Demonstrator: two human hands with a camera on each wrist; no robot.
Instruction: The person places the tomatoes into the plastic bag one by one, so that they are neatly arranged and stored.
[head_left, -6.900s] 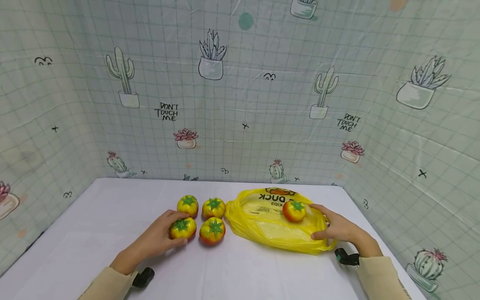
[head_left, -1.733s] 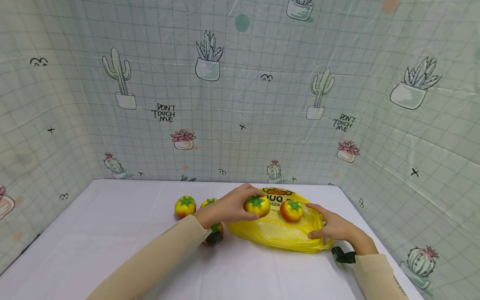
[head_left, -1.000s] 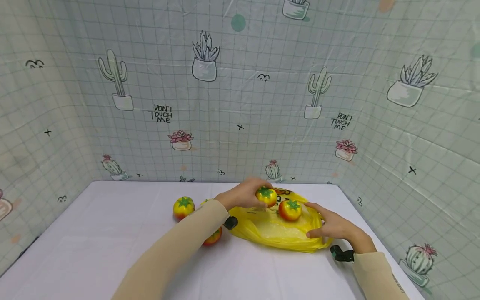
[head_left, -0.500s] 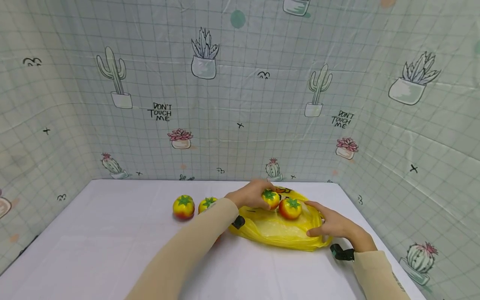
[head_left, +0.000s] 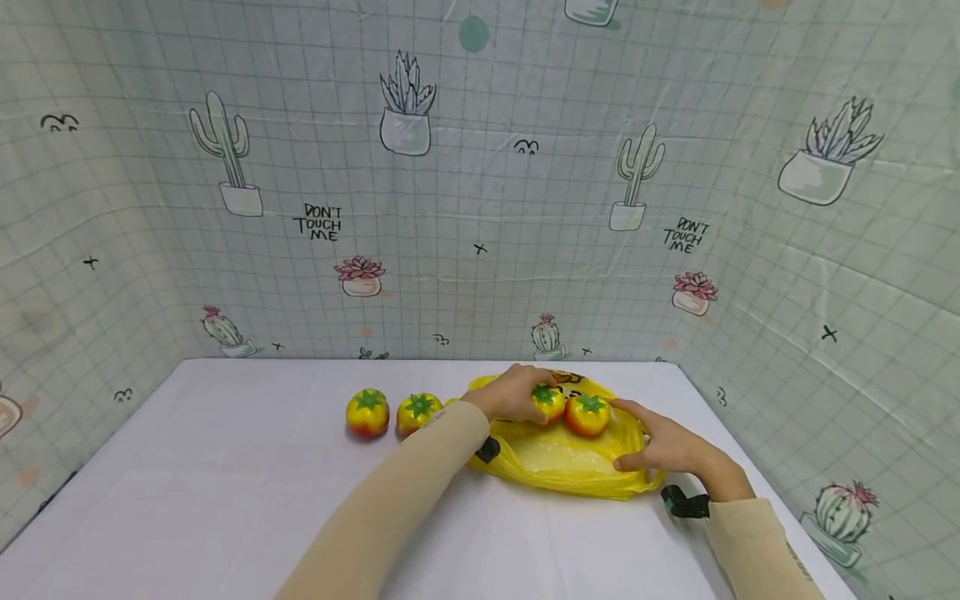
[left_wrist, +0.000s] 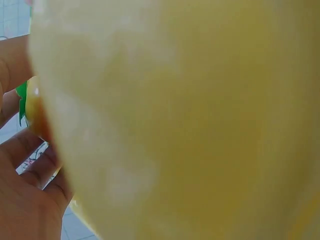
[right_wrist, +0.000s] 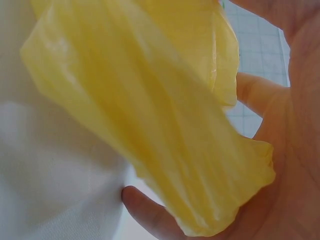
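Observation:
My left hand [head_left: 513, 393] grips a yellow-red tomato [head_left: 552, 406] with a green leafy top, over the left part of a yellow plastic bag [head_left: 562, 458]. A second tomato [head_left: 588, 416] sits on the bag, right beside the held one. At the bag's right end, my right hand [head_left: 671, 440] rests with thumb and fingers spread apart, fingertips close to the second tomato. In the left wrist view, blurred yellow plastic hides most of the held tomato [left_wrist: 35, 107]. The right wrist view shows the crumpled bag [right_wrist: 150, 120] hanging against the right palm.
Two more tomatoes stand left of the bag: one farther left [head_left: 367, 413] and one [head_left: 417, 412] partly covered by the left sleeve [head_left: 405, 492]. A white cloth covers the table [head_left: 225, 483]. Cactus-print sheets [head_left: 480, 208] wall the back and sides.
My left hand took the front-left tomato from the group and carried it right, over the bag, beside the second tomato. That tomato shifted slightly right. The right hand stays at the bag.

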